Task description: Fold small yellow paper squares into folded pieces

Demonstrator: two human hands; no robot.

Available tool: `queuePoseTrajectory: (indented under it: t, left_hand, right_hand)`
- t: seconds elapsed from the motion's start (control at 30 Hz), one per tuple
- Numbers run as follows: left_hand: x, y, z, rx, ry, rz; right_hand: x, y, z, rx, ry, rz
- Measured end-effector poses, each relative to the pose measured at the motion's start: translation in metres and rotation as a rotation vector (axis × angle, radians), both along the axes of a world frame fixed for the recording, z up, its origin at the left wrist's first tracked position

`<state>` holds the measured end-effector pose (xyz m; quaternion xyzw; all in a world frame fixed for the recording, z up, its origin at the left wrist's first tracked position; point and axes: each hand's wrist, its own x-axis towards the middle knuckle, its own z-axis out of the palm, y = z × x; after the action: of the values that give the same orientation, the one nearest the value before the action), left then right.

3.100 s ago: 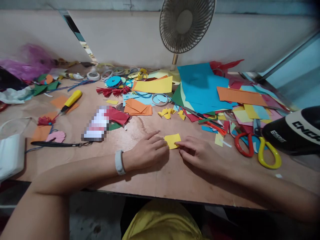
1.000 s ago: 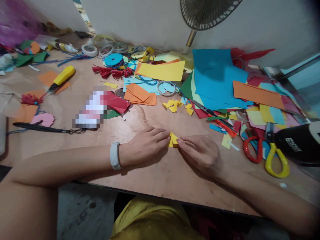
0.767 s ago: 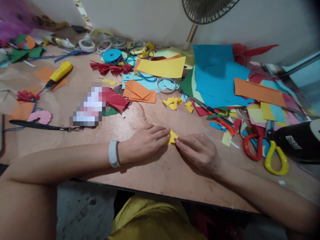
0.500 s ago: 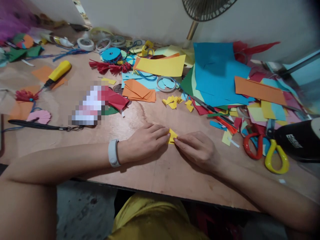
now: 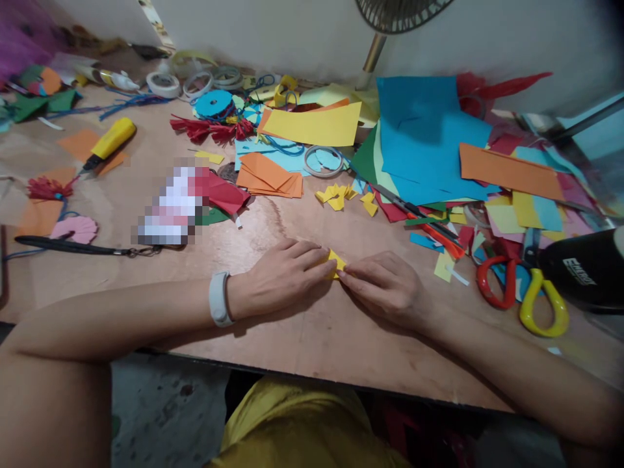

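A small folded piece of yellow paper (image 5: 335, 265) lies on the wooden table between my two hands. My left hand (image 5: 287, 273), with a grey band on its wrist, presses the paper's left part with its fingertips. From the other side, my right hand (image 5: 385, 286) pinches the paper's right edge with thumb and forefinger. The fingers cover much of the paper, so its full fold is hidden. Just beyond my hands sit several small folded yellow paper pieces (image 5: 336, 195).
Scissors (image 5: 543, 305) with red and yellow handles lie at right beside a black cup (image 5: 585, 273). Blue paper sheets (image 5: 424, 143) and orange cut pieces (image 5: 268, 177) lie behind. At left are a yellow cutter (image 5: 112, 140) and a phone-like blurred object (image 5: 170, 208). A fan (image 5: 402, 13) stands at the back.
The left fingertips have slid slightly over the yellow paper, covering a bit more of its middle. Both hands stay in place on it; the view has shifted slightly.
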<state>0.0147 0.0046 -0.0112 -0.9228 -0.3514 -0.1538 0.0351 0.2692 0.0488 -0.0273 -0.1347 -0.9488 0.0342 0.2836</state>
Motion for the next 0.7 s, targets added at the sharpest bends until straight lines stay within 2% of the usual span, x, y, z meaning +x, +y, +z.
queuePoseTrajectory:
  t: [0.33,0.53,0.7]
  left_hand:
    - [-0.0012,-0.0003,-0.0036,0.02,0.033,0.005]
    - [-0.002,0.0004,-0.0023,-0.007,0.038,-0.01]
    - [-0.0021,-0.002,0.0006,-0.064,0.007,0.012]
  right_hand:
    - [-0.0023,0.0005,0.0,-0.014,-0.01,0.006]
    - [-0.0018,-0.0008,0.0044,-0.15,0.031,-0.142]
    - [0.0002,-0.0062,0.0028,-0.129,-0.114,-0.163]
